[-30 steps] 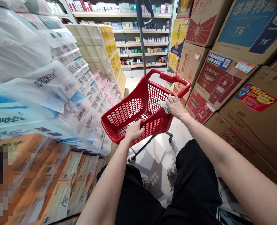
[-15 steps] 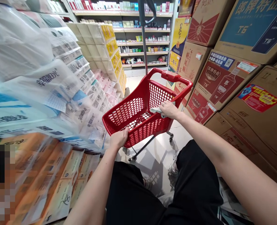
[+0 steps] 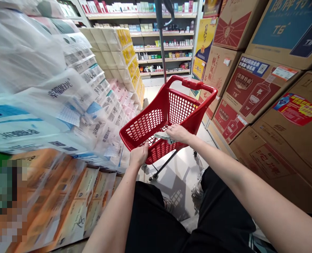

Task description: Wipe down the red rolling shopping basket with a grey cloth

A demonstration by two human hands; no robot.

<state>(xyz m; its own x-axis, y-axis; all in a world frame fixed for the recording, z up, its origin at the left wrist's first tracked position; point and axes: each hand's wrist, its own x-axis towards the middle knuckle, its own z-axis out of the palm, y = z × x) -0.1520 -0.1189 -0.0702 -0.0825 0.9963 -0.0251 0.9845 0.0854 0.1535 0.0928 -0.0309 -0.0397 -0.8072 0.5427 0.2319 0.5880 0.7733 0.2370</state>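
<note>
A red plastic shopping cart with a perforated basket stands in front of me, turned sideways. My left hand is closed around the basket's near rim at its left end. Farther right along the same rim, my right hand presses a pale grey-green cloth over the edge, its fingers bent on the cloth. Part of the cloth hangs on the inner side of the basket. The cart's red handle rises at the back right, with neither hand on it.
Wrapped white paper packs are piled high on the left, above orange packs. Cardboard cartons form a wall on the right. A grey pole rises behind the cart. Stocked shelves stand at the back.
My right hand has slid the cloth leftward and nearer along the rim, away from the handle end. My left hand keeps its hold on the rim. The view has shifted slightly.
</note>
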